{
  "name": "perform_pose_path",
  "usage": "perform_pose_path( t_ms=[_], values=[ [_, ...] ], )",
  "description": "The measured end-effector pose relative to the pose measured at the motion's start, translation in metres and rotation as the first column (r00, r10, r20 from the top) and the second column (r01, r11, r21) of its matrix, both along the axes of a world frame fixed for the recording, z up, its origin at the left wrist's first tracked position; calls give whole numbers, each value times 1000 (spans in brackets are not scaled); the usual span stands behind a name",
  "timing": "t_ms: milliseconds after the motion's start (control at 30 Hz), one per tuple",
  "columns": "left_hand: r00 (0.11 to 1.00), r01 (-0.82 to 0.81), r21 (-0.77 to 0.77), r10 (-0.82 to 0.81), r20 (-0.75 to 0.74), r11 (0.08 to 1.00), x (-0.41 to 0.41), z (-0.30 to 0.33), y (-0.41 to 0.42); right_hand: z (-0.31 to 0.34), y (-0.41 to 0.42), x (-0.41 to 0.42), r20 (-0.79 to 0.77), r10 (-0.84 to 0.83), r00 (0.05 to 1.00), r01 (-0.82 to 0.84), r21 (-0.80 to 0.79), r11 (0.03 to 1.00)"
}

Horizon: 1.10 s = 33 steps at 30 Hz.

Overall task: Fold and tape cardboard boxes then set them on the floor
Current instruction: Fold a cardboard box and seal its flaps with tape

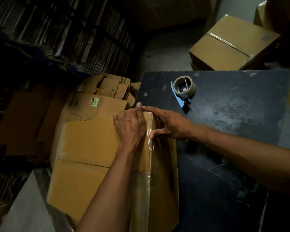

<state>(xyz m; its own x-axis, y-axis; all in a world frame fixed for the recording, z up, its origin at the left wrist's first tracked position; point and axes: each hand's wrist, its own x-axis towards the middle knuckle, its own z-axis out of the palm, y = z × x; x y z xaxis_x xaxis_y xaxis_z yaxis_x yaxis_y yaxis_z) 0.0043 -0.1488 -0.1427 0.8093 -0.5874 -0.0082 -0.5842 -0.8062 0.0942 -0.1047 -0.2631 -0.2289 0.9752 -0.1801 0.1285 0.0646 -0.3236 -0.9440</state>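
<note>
Clearly my left hand [131,126] and right hand [167,124] press flat, fingers extended, on the cardboard box [90,148] at the bench [224,131] edge; light, stiff, probably best lifted by its sides.

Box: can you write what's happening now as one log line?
step: smoothing tape | left hand: flat on box | right hand: pressing box edge | tape gun: idle on table
</note>
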Motion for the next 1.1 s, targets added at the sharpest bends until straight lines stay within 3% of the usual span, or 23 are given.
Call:
perform_pose_path(
  t_ms=[200, 300, 433, 500, 633, 800, 1000, 1100],
  values=[
    [995, 78, -93, -83, -53, 993, 3, 5, 7, -31, -19, -26, -197, 31, 980, -68, -184, 981],
    [991, 134, -217, -134, 15, 967, -1, 5, 13, -10, -4, -35, 61, -72, 996, 82, -189, 979],
    [996, 87, -301, -82, 32, 949, -18, 8, 41, 11, 26, -20, 322, -1, 947, 162, -473, 866],
    [994, 91, -271, -73, 76, 958, -30, 8, 70, 1, 25, -16, 386, 38, 922, 185, -524, 831],
    [995, 55, -304, -29, 91, 951, -59, 12, 131, 0, 11, -1, 296, 93, 950, 119, -625, 772],
    [999, -33, -362, 22, -34, 931, -97, 20, 185, 39, -2, 10, 80, 143, 986, -37, -742, 670],
    [999, -41, -435, 48, 5, 899, -132, 6, 225, 36, 59, -3, 232, 236, 944, 27, -764, 644],
    [999, 35, -441, -17, 45, 897, -144, 4, 247, 17, 59, -11, 319, 239, 917, 69, -717, 694]
  ],
)
